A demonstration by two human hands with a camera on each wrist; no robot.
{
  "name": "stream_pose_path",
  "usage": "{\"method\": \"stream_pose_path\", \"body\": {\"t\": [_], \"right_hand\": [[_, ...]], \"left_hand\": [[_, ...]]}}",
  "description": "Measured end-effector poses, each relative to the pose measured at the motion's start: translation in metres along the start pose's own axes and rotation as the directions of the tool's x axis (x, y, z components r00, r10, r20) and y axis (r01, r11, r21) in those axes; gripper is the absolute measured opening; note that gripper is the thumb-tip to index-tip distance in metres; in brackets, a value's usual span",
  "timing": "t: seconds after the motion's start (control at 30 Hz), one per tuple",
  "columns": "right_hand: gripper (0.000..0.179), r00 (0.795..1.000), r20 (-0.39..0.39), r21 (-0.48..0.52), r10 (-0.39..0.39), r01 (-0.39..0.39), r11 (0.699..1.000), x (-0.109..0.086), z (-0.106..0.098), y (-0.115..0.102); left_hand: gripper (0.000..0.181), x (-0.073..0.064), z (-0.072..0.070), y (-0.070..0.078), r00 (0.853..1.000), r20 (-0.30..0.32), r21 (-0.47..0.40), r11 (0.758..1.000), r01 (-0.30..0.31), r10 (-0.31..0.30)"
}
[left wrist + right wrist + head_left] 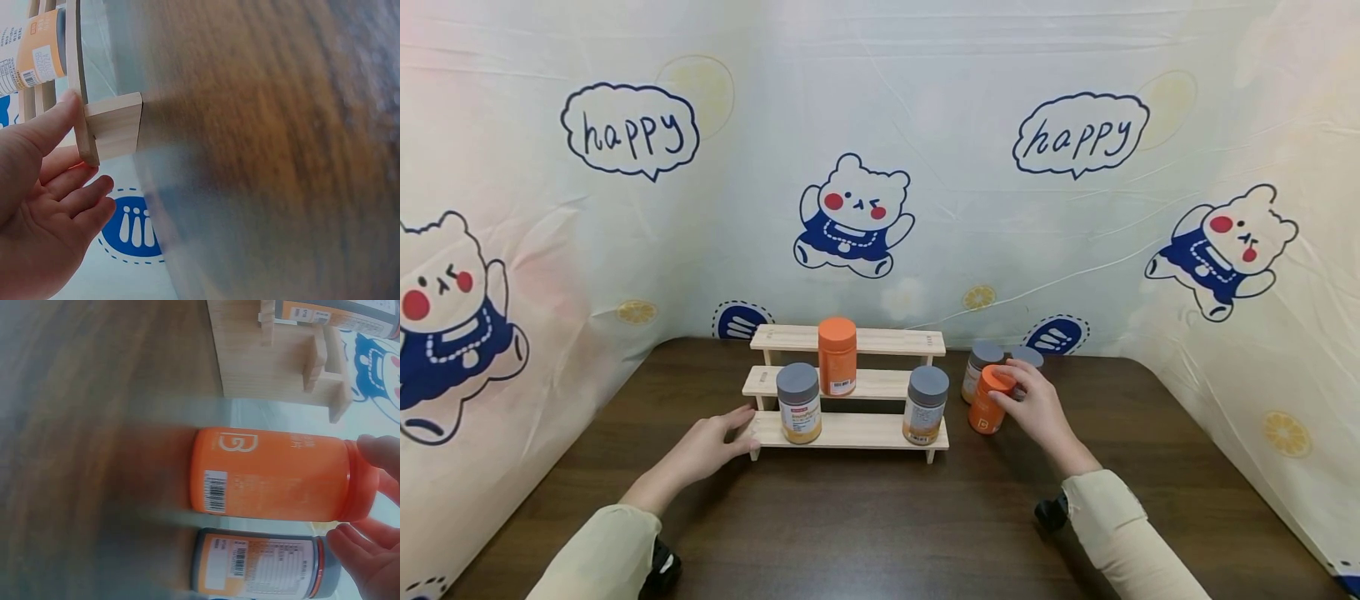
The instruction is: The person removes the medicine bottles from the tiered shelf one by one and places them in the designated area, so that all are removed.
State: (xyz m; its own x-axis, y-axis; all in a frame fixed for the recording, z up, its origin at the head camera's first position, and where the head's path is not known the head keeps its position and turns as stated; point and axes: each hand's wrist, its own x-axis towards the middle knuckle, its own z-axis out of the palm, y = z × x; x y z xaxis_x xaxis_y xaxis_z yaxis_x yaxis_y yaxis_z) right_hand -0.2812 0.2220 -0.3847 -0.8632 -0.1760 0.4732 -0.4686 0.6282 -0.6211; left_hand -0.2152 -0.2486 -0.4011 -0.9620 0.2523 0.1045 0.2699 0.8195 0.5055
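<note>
A three-step wooden rack (861, 432) stands on the table. My left hand (703, 450) pinches the left end of its lowest step, thumb and fingers on either side of the board (76, 56). On the right, my right hand (1036, 404) grips an orange supplement bottle (985, 413) by its cap, and the bottle stands slightly tilted. The right wrist view shows thumb and fingers around that cap (362, 481). Two grey-capped bottles, one (973, 379) nearer and one (1028, 357) partly hidden, stand behind it.
Grey-capped bottles stand on the lowest step, one at left (799, 404) and one at right (923, 407). Another orange bottle (837, 358) occupies the middle step. A printed cloth (955, 225) rises behind and beside the dark wooden table (850, 525).
</note>
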Motion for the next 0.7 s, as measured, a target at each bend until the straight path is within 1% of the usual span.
{"method": "stream_pose_path", "body": {"t": [0.13, 0.3, 0.43, 0.57, 0.7], "right_hand": [[0.036, 1.000, -0.003, -0.019, -0.020, 0.020, 1.000, 0.004, -0.004, -0.006], [0.037, 0.999, 0.005, -0.025, -0.043, 0.043, 0.999, 0.012, -0.011, -0.020], [0.037, 0.996, -0.004, -0.021, -0.092, 0.092, 0.996, 0.018, -0.014, -0.033], [0.037, 0.990, -0.014, -0.036, -0.142, 0.142, 0.989, 0.025, -0.013, -0.045], [0.039, 0.984, 0.016, -0.038, -0.177, 0.177, 0.983, 0.033, -0.010, -0.058]], "left_hand": [[0.059, 0.000, 0.001, 0.000, 1.000, 0.001, -0.004, 1.000, 0.005, -0.005], [0.060, 0.000, 0.000, 0.000, 1.000, 0.002, -0.003, 1.000, 0.008, -0.008], [0.060, 0.000, 0.000, 0.000, 1.000, 0.002, 0.002, 1.000, 0.005, -0.005], [0.059, 0.000, -0.001, 0.001, 1.000, 0.000, 0.000, 1.000, 0.001, -0.001], [0.058, 0.000, -0.001, 0.001, 1.000, 0.001, 0.000, 1.000, 0.003, -0.003]]}}
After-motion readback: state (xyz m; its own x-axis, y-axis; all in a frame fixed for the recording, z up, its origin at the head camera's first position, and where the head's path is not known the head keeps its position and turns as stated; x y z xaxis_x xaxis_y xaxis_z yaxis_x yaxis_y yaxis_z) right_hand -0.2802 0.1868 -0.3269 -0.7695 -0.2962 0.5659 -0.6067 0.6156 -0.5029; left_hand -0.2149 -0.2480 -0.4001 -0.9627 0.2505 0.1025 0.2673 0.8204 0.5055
